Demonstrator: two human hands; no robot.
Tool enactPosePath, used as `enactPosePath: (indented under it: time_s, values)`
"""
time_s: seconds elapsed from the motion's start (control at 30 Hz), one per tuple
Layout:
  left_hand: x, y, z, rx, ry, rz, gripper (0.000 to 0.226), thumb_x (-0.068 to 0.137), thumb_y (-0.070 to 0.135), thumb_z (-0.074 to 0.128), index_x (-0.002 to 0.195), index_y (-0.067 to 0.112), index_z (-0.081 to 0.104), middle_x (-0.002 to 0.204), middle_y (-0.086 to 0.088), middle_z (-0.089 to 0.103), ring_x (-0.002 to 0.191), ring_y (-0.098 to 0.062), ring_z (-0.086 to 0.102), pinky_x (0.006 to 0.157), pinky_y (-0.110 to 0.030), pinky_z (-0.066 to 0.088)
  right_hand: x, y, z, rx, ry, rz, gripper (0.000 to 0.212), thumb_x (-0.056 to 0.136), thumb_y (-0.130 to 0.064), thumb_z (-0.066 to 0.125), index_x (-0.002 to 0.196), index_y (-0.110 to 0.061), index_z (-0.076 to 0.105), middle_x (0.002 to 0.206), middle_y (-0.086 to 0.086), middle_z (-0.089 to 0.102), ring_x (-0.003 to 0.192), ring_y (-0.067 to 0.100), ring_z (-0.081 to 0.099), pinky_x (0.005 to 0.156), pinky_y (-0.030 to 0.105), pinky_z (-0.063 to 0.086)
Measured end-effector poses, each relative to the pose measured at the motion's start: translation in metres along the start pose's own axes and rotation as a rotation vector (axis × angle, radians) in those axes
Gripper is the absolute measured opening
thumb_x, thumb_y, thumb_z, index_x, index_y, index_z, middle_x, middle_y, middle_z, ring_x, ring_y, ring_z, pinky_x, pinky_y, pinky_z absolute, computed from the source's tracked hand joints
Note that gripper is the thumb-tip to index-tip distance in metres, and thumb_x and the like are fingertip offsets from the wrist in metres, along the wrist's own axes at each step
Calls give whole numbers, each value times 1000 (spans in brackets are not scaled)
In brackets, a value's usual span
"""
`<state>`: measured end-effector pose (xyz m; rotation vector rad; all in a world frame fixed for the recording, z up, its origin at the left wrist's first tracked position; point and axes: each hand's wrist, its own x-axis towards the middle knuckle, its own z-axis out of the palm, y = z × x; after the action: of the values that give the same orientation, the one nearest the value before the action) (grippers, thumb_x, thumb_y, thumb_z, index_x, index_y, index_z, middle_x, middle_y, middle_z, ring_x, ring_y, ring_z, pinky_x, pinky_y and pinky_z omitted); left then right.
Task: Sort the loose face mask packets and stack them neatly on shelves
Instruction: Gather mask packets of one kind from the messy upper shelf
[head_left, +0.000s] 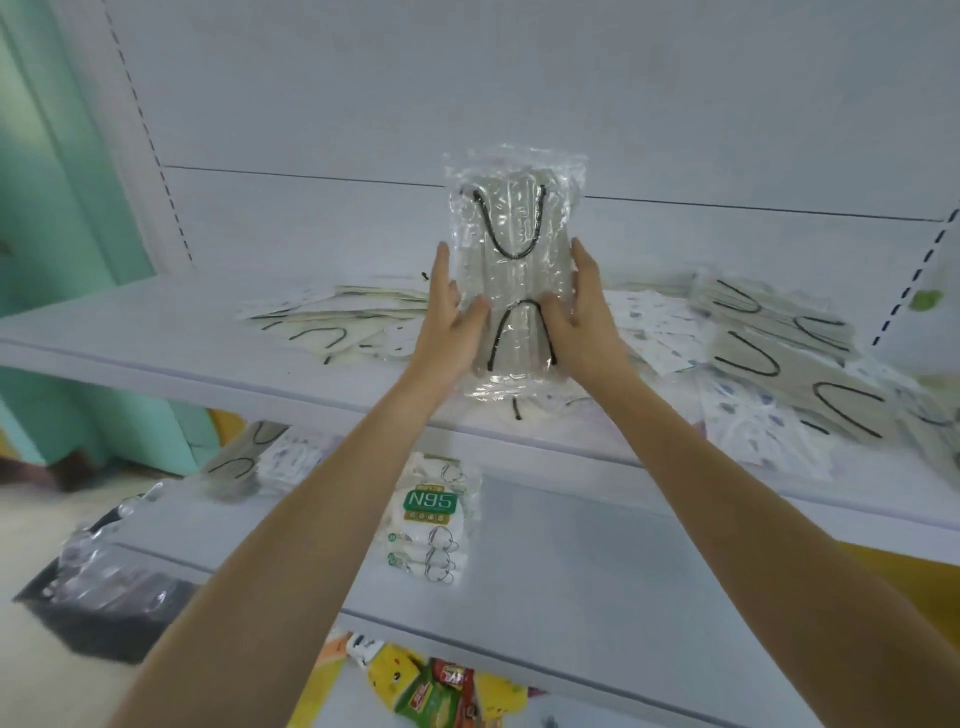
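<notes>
– Packet of masks: where is it?
– Upright in the air, above the front part of the upper shelf, held between both grips. It is a clear plastic packet of pale masks with black ear loops, one loop showing near the top and one near the bottom.
– How does the left grip hold it?
– It pinches the left edge. The thumb lies across the front, and the fingers run straight up along the side.
– And the right grip?
– The same on the right edge: thumb on the front, fingers up the side. The two thumbs sit either side of the lower loop.
– What lies on the upper shelf?
– Loose packets of the same pale, black-looped kind sit in an untidy heap at the right. Flat packets lie spread at the left, beyond the left grip. Patterned packets, white with small printed marks, lie between the two lots.
– And below?
– On the lower shelf a small stack of N95 packets, white with a green label, sits between the two forearms. At the lower left a dark bin holds clear wrappers. Coloured snack packs show beneath the lower shelf.
</notes>
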<state>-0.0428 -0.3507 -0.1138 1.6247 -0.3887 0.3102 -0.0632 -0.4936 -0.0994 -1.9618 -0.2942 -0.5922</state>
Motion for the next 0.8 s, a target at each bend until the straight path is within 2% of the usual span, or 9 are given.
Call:
enactPosePath:
  time_s: [0.07, 0.13, 0.23, 0.3, 0.37, 0.53, 0.6, 0.67, 0.8]
  values:
    - [-19, 0, -22, 12, -24, 17, 67, 100, 22, 43, 150, 33, 1, 154, 2, 24, 137, -5, 29, 113, -28, 28, -11, -13, 22, 5, 37, -62, 61, 98, -13, 41, 149, -14, 9, 144, -3, 32, 108, -10, 48, 89, 8, 40]
    - [-44, -4, -48, -50, -22, 37, 69, 98, 20, 46, 151, 28, 2, 137, 24, 36, 113, 25, 39, 95, -4, 37, -27, -26, 51, 20, 29, -115, 61, 97, -9, 41, 149, -9, 8, 153, 4, 23, 135, 8, 33, 107, 16, 29]
    - [-84, -24, -95, -113, 36, 15, 73, 94, 2, 46, 151, 20, 4, 137, 3, 49, 101, 11, 58, 79, -9, 47, -58, -38, 107, 29, -16, -165, 61, 96, -7, 40, 148, -4, 10, 152, 11, 23, 128, -2, 26, 98, -2, 19]
    - [-114, -42, -130, -43, 90, 15, 75, 94, -6, 43, 151, 15, -1, 124, 13, 61, 82, 12, 61, 71, -7, 48, -84, -39, 148, 50, -75, -173, 61, 94, -6, 40, 148, -2, 10, 151, 14, 25, 124, 0, 28, 93, -5, 16]
    - [-143, -63, -162, 22, 146, -31, 74, 94, -7, 43, 150, 13, 1, 85, 35, 64, 65, 15, 57, 62, -4, 46, -112, -34, 186, 74, -154, -139, 64, 93, -8, 40, 148, -3, 8, 151, 14, 25, 125, 6, 30, 94, 3, 21]
    - [-198, -115, -223, 65, 289, -313, 59, 91, -5, 49, 144, 10, 28, 94, -3, 59, 61, 0, 58, 52, -14, 47, -176, -9, 263, 181, -396, 146, 75, 92, -4, 47, 150, -11, -1, 139, 32, 35, 104, 29, 52, 77, 35, 46]
    - [-206, -137, -241, 59, 352, -444, 55, 90, -2, 50, 140, 11, 31, 108, -15, 58, 76, -11, 60, 61, -21, 51, -192, 5, 289, 276, -548, 391, 73, 93, -8, 48, 150, -16, 4, 148, 20, 33, 118, 22, 50, 89, 31, 46]
    - [-206, -157, -254, 35, 396, -550, 55, 91, 1, 51, 140, 13, 31, 123, -15, 54, 101, -26, 60, 83, -35, 53, -202, 20, 312, 344, -649, 584, 57, 92, -8, 49, 144, -14, 28, 143, 16, 41, 126, 28, 47, 99, 33, 43]
    - [-192, -193, -272, -5, 404, -682, 50, 94, 11, 51, 140, 13, 30, 127, -15, 50, 114, -32, 54, 97, -51, 46, -198, 41, 353, 393, -624, 777, 49, 91, -6, 47, 138, -12, 36, 121, 10, 56, 98, 22, 60, 77, 30, 51]
